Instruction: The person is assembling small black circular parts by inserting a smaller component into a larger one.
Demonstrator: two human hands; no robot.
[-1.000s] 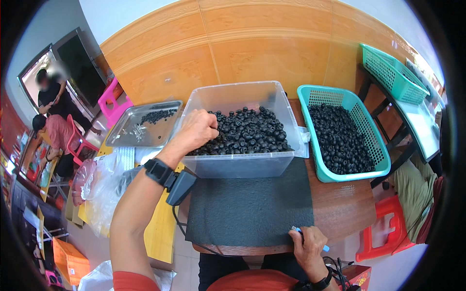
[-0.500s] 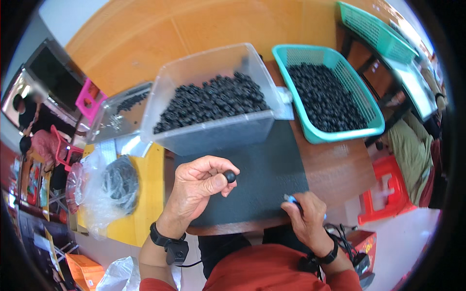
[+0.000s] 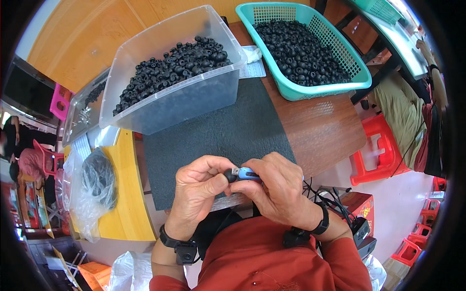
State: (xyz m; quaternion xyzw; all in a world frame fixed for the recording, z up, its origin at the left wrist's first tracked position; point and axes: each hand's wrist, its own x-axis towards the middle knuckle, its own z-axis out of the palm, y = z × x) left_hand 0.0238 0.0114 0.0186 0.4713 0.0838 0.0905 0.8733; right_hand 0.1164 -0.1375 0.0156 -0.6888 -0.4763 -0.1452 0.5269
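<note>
My left hand (image 3: 198,186) pinches a small round black part (image 3: 228,175), rubbery-looking, between thumb and fingertips. Wrapped around a blue utility knife (image 3: 248,173) is my right hand (image 3: 279,186), its thumb along the near side. The knife's short metal tip meets the black part, or nearly so; the exact contact is too small to tell. Both hands are close together above the near edge of the dark mat (image 3: 218,123). Beyond them, a clear plastic bin (image 3: 187,104) holds many similar black parts, some showing hollow openings.
A turquoise basket (image 3: 320,91) of black parts stands at the far right. Left is a yellow table (image 3: 133,194) with a plastic bag (image 3: 97,182) and a shallow clear tray (image 3: 73,121). A red stool (image 3: 376,150) stands at right, where another person sits. Cables (image 3: 330,196) hang near my right arm.
My right hand has moved left with the knife, bringing its tip to the black part in my left hand. My view has shifted, so the containers appear higher and farther left.
</note>
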